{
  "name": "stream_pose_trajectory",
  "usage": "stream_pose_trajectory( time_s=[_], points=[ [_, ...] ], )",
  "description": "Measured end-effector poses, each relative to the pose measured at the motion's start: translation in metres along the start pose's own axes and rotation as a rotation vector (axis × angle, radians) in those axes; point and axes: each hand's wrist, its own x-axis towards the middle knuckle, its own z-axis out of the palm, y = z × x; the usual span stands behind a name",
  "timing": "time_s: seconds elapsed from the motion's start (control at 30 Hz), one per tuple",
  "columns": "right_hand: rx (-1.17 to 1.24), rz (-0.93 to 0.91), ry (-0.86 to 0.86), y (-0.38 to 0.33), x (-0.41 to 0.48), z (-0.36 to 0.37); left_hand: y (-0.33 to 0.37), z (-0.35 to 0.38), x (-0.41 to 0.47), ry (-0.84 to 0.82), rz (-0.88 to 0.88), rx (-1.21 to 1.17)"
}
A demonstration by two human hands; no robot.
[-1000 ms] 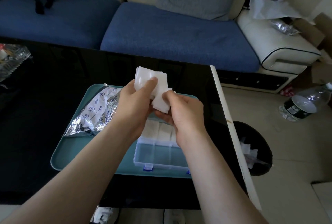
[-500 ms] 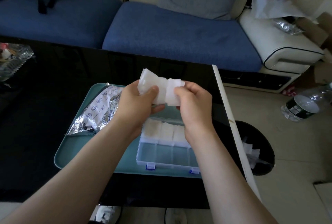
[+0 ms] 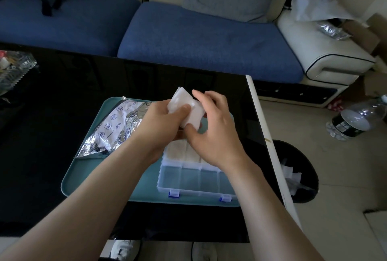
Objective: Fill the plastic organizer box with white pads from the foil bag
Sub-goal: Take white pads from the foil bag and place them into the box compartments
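Note:
My left hand [image 3: 161, 122] grips a stack of white pads [image 3: 181, 101] from below, thumb pressed on its front. My right hand [image 3: 211, 126] curls over the right side of the same stack, its fingers around the pads. Both hands hover above the far end of a clear plastic organizer box [image 3: 188, 183] with blue latches. White pads [image 3: 178, 151] fill the box's far row of compartments; the near row shows only clear plastic. A crumpled foil bag [image 3: 117, 128] with printed symbols lies on the left of the teal tray [image 3: 88, 177].
The tray sits on a black glossy table [image 3: 41, 135] whose white right edge [image 3: 268, 141] runs past a black waste bin [image 3: 297, 170] on the floor. A glass dish [image 3: 12, 70] is at the far left. A plastic bottle [image 3: 354, 122] lies on the floor; a blue sofa [image 3: 188, 36] stands behind.
The hands have lowered and come closer together over the box. The right hand has moved from pinching the right end of the pads to wrapping over the stack.

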Motion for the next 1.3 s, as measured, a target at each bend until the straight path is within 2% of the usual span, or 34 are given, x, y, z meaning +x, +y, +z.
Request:
stream_pose_trajectory(
  time_s=[0.13, 0.3, 0.53, 0.67, 0.77, 0.9, 1.03, 1.17, 1.3],
  points=[
    [-0.023, -0.105, 0.017, 0.007, -0.004, -0.003, -0.002, -0.002, 0.002, 0.038, -0.036, 0.049],
    [-0.031, -0.124, 0.104, 0.014, -0.004, -0.008, -0.002, 0.0, 0.003, 0.013, -0.082, 0.043],
    [-0.06, -0.176, 0.087, 0.012, -0.004, -0.007, -0.004, -0.001, 0.003, 0.009, -0.094, 0.084],
    [-0.076, -0.166, 0.074, 0.012, -0.004, -0.008, -0.001, 0.002, 0.001, -0.005, -0.104, 0.07],
    [-0.054, -0.098, 0.099, 0.013, -0.003, -0.01, 0.005, 0.005, -0.001, 0.022, -0.156, -0.034],
    [0.077, 0.006, 0.095, 0.012, -0.001, -0.017, 0.005, 0.005, 0.001, 0.046, -0.162, -0.111],
    [0.344, 0.089, 0.111, 0.007, -0.001, -0.022, 0.0, 0.002, 0.005, 0.074, -0.134, -0.107],
    [0.617, 0.283, 0.196, 0.006, 0.001, -0.028, 0.0, 0.001, 0.005, 0.128, -0.119, -0.045],
    [0.683, 0.348, 0.13, 0.003, 0.002, -0.031, 0.002, 0.003, 0.003, 0.152, -0.126, -0.059]
  ],
)
